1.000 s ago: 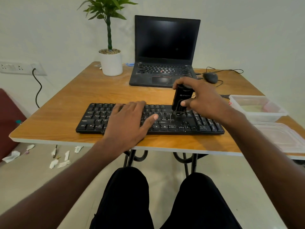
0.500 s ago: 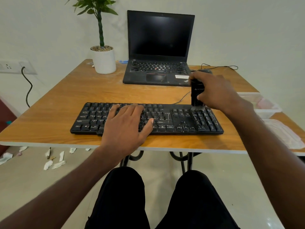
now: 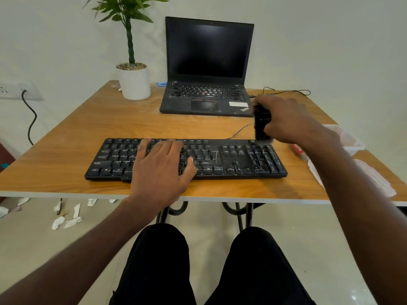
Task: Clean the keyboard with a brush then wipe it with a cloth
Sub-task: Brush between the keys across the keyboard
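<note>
A black keyboard (image 3: 237, 159) lies along the near edge of the wooden table (image 3: 92, 128). My left hand (image 3: 161, 167) rests flat on its left-middle keys, fingers spread. My right hand (image 3: 286, 119) grips a short black brush (image 3: 261, 126) upright. The bristles touch the keyboard's far right corner, above the number pad. A white cloth (image 3: 374, 177) lies on the table's right side, partly hidden behind my right forearm.
An open black laptop (image 3: 207, 69) stands behind the keyboard, with a white potted plant (image 3: 134, 82) to its left. A clear plastic container (image 3: 350, 139) sits at the right edge. A thin cable (image 3: 240, 130) runs from the keyboard. Paper scraps (image 3: 66, 219) litter the floor.
My right hand has carried the brush from the middle keys rightward to the keyboard's far right corner. My left hand has stayed on the keys. The camera view shifted slightly.
</note>
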A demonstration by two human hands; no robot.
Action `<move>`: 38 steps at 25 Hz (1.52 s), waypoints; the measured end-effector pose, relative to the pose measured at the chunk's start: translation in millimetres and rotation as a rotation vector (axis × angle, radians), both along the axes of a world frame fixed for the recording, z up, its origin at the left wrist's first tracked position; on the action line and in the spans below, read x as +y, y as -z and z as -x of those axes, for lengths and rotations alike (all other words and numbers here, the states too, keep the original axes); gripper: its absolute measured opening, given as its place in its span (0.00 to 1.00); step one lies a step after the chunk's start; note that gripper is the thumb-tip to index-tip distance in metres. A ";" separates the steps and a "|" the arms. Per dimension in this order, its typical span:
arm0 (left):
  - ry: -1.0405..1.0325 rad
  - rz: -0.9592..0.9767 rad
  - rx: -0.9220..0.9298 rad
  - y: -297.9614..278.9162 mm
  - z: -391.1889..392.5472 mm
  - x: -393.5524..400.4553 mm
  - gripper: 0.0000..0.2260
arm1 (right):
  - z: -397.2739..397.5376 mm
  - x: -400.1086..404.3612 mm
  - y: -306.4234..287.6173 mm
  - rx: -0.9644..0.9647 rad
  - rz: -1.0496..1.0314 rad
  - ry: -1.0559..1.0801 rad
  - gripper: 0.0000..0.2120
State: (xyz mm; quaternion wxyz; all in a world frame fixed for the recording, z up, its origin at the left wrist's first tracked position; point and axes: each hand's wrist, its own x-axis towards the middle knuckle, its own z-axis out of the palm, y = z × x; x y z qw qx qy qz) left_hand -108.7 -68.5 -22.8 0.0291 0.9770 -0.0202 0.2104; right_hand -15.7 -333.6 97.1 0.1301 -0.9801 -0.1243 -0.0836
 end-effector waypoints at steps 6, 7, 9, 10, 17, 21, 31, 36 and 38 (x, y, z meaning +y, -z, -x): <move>-0.011 0.008 -0.008 0.3 0.1 -0.5 0.23 | 0.8 -1.8 -0.6 0.233 -0.230 0.046 0.23; -0.011 0.013 -0.011 0.1 0.4 -0.5 0.23 | -1.4 -2.3 -0.4 0.152 -0.143 0.080 0.22; -0.005 0.025 -0.011 -0.4 0.9 -1.0 0.24 | -2.8 -4.4 0.1 0.040 -0.056 0.113 0.23; -0.001 0.026 -0.006 -0.5 1.1 -1.2 0.24 | -4.2 -8.0 -0.9 0.079 -0.132 0.082 0.24; 0.006 0.040 -0.020 1.5 1.0 -0.3 0.23 | -2.6 -22.6 -7.7 0.075 -0.187 0.101 0.24; 0.009 0.046 -0.025 1.9 0.8 0.3 0.23 | -2.1 -19.6 -4.7 0.160 -0.194 0.127 0.23; 0.007 0.035 -0.031 2.4 0.3 0.5 0.23 | 3.9 -11.0 -15.8 0.326 -0.172 0.110 0.24; 0.008 0.039 -0.038 1.8 1.2 -0.1 0.23 | -0.3 -7.9 -3.6 0.147 -0.006 0.064 0.17; 0.008 0.038 -0.037 1.8 1.0 0.0 0.23 | 1.9 -6.8 -5.7 0.143 0.036 0.066 0.16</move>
